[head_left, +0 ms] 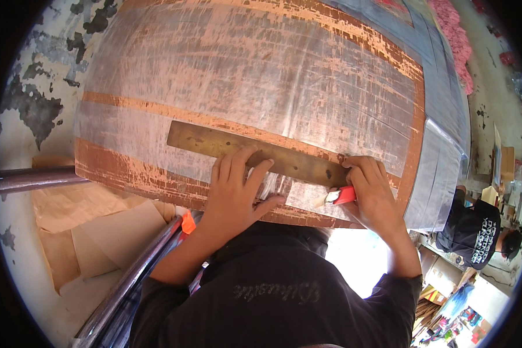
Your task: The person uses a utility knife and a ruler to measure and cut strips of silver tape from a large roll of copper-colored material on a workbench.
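A long flat brass-coloured ruler [249,152] lies slantwise on the worn table top [255,69]. My left hand [238,180] rests with its fingers spread, their tips against the ruler's near edge and its thumb stretched to the right. At the ruler's right end, the curled fingers of my right hand [371,188] touch its corner. A small red-and-white piece [346,195] juts leftward from under that hand, held in it; its kind cannot be made out, and the thumb is mostly hidden. Beneath the hands, a shiny clear film covers part of the table.
Brown paper sheets [98,238] and dark film-wrapped rolls [133,278] lie at the lower left. A peeling wall [37,98] rises on the left. Fluffy pink material [451,40] is at the far right. Another person in a black shirt [470,232] is to the right.
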### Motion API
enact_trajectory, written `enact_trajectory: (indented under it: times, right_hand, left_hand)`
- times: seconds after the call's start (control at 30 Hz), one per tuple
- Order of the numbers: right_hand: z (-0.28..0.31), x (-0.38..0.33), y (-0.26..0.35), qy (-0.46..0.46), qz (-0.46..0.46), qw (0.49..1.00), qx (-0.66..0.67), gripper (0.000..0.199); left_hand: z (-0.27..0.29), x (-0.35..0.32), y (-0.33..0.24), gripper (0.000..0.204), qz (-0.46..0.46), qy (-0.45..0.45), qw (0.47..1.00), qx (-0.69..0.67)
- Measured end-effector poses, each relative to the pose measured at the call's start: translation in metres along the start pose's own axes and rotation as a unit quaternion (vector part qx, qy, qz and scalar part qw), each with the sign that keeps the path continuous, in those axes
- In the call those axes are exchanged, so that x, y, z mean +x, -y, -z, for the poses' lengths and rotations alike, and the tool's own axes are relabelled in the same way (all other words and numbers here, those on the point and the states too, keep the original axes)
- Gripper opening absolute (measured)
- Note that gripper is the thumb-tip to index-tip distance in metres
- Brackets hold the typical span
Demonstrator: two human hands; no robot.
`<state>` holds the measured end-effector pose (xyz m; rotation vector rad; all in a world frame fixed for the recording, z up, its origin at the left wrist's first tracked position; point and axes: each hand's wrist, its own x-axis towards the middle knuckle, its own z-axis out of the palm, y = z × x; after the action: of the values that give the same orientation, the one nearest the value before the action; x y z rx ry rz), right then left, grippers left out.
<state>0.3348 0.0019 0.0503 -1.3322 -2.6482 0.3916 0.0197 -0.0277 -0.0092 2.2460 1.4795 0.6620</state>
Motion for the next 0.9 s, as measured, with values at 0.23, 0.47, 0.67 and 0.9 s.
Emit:
enact_trajectory:
  times: [0.23,0.47,0.67,0.9]
  right_hand:
    - [0.006,0.003,0.003,0.019,-0.056,0.997,0.053,0.049]
    - [0.002,0.016,-0.02,-0.023,-0.018,0.998,0.051,0.051]
    - [0.011,0.056,-0.046,-0.052,-0.075,0.99,0.107,0.049]
    - [0.012,0.129,-0.063,-0.003,-0.047,0.991,0.125,0.053]
  left_hand:
    - [0.025,0.017,0.016,0.071,-0.05,-0.007,0.999,-0.006]
    - [0.034,0.032,0.04,0.076,-0.068,-0.067,0.995,0.03]
    - [0.046,0.041,0.064,0.089,0.002,-0.118,0.99,0.081]
    - [0.061,0.074,0.105,0.089,0.048,-0.063,0.988,0.132]
